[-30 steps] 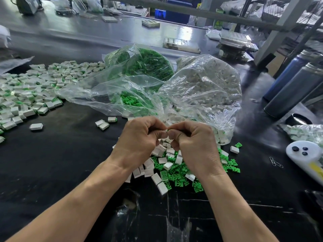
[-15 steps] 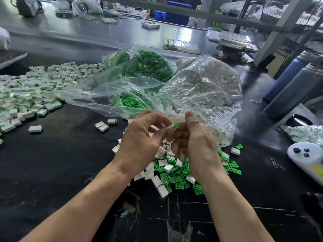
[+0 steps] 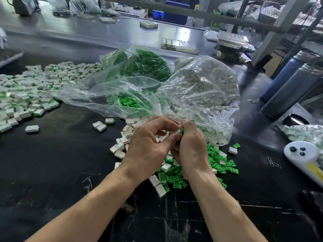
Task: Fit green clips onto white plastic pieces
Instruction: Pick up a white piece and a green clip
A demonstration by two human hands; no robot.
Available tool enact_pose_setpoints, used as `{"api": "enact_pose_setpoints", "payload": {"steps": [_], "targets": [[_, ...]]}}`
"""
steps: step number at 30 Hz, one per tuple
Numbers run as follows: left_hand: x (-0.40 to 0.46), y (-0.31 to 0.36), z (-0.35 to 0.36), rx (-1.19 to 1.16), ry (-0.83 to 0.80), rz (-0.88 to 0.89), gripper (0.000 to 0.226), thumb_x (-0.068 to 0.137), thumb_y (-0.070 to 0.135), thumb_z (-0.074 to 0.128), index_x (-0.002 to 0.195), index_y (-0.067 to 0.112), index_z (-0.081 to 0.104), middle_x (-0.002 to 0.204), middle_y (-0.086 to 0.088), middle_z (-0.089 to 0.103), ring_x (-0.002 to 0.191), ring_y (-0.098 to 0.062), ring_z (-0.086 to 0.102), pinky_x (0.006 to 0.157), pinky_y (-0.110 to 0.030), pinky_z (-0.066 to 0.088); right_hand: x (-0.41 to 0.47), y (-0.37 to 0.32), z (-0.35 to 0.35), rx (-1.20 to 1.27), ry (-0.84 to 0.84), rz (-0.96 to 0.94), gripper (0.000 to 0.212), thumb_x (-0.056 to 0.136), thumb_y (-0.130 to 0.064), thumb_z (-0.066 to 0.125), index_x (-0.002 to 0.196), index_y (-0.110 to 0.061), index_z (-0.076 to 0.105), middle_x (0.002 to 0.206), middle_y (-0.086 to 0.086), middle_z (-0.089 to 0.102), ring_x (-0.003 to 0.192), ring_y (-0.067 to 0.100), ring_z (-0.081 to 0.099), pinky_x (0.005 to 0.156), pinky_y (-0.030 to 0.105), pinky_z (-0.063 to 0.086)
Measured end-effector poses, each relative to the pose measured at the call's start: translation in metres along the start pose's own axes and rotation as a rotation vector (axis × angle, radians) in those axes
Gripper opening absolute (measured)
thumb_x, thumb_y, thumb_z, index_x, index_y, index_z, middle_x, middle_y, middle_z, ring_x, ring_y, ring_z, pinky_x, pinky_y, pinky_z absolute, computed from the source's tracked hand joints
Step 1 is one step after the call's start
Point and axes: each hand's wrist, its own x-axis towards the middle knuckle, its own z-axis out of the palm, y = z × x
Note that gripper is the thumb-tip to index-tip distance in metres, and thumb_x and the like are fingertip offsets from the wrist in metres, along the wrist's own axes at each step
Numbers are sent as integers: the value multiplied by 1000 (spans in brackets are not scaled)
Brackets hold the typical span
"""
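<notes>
The hands have closed together again: left hand [image 3: 150,145] pinches a white piece [image 3: 177,131], right hand [image 3: 190,145] presses the green clip [image 3: 182,131] against it, so fitting is under way.

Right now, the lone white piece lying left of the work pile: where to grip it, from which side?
Judgement: take the lone white piece from above, pinching its two long sides. It lies flat on the black table with its broad face up and clear space all round, so a top-down grip has room. Both the left hand and right hand are busy pinching parts together.
</notes>
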Motion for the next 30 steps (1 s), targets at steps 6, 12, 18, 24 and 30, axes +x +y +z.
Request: {"api": "enact_pose_setpoints", "payload": {"steps": [6, 12, 18, 24, 30], "targets": [[0, 1, 0, -50, -2, -9, 14, 88, 7, 80, 94, 20, 76, 107, 12, 72, 99, -13, 72, 89, -40, 60, 5, 9, 4, -17, 63, -76, 53, 103, -39, 33, 83, -38, 82, 82, -3, 80, 77, 12, 77, 63, 31, 58], [2, -2, -4, -76, 16, -59, 8, 91, 14, 79, 95, 20, 75, 104, 7, 75, 95, -18, 72, 87, -45, 60, 3, 7, -1, 109, -16, -11, 66, 112, -39, 30, 69, -25, 78, 50, -8, 62, 42, 2, 60, 38, 16, 43], [2, -1, -4, -71, -3, -60, 7, 93, 16, 76, 98, 22, 75, 103, 6, 75, 95, -18, 72, 86, -44, 61, 7, 12, -3, 42, -37, -46, 60, 111, -39, 29, 84, -29, 82, 73, 9, 77, 61, 12, 72, 49, 24, 52], [2, -2, -2, -73, -18, -64, 7, 91, 19, 78, 98, 21, 76, 108, 8, 73, 93, -20, 72, 84, -44, 61, 9, 16, -1, 64, 2, -29, 52, 100, -50, 33, 90, -33, 82, 92, 10, 80, 89, 28, 79, 76, 48, 65], [2, -3, -2, -83, -28, -58, 9, 92, 15, 77, 97, 22, 76, 109, 9, 72, 88, -18, 72, 74, -35, 61, 10, 18, 0, 21, 25, -76, 51, 98, -49, 33, 86, -38, 81, 75, -1, 78, 75, 25, 73, 70, 57, 58]]}}
